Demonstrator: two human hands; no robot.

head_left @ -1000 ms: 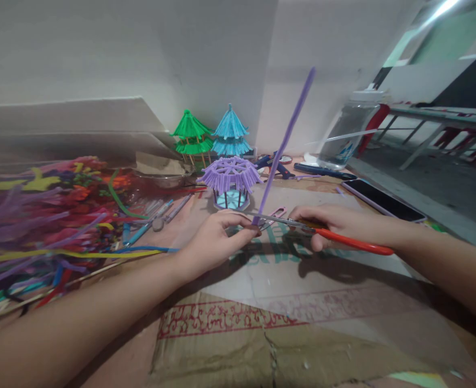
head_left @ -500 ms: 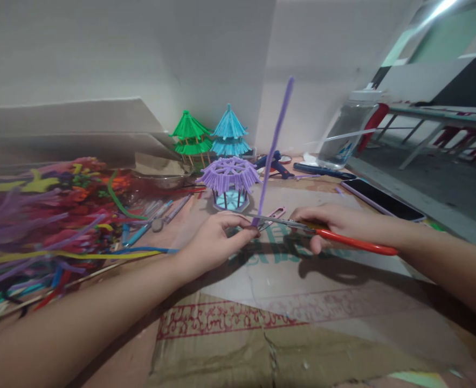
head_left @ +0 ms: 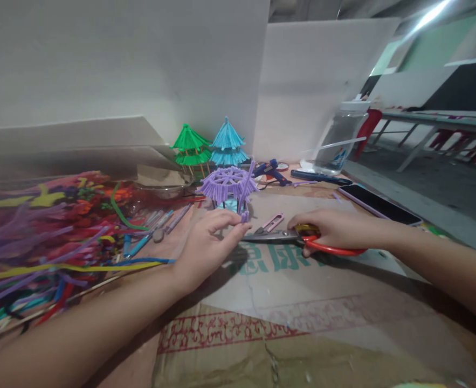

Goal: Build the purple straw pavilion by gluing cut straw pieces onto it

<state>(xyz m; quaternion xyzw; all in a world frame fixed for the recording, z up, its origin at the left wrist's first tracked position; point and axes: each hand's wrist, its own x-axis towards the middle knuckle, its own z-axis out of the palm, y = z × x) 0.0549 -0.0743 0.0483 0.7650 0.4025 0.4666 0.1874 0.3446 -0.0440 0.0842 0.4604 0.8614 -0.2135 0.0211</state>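
My left hand (head_left: 207, 245) pinches short purple pipe cleaner pieces (head_left: 245, 216) between thumb and forefinger. A longer purple pipe cleaner (head_left: 247, 183) slants up just behind them; whether it joins the held pieces I cannot tell. My right hand (head_left: 322, 231) grips red-handled scissors (head_left: 335, 249), whose blades look together and point left, tips close to my left thumb. Beyond my left fingers stands a small purple pipe cleaner pavilion (head_left: 225, 183) with dark posts and a light blue base. A pink thread snipper (head_left: 273, 222) lies behind the scissor blades.
Green (head_left: 190, 141) and blue (head_left: 227, 141) tiered pavilions stand at the back. Colourful pipe cleaners (head_left: 39, 231) pile up at left. A blue glue gun (head_left: 273, 171), a clear bottle (head_left: 340, 140) and a phone (head_left: 379, 203) sit at right. Printed cardboard (head_left: 221, 366) covers the front.
The tall purple pipe cleaner no longer rises high above my left hand; a shorter length shows lower down. The scissor blades have come together, and my right hand has closed around the handles.
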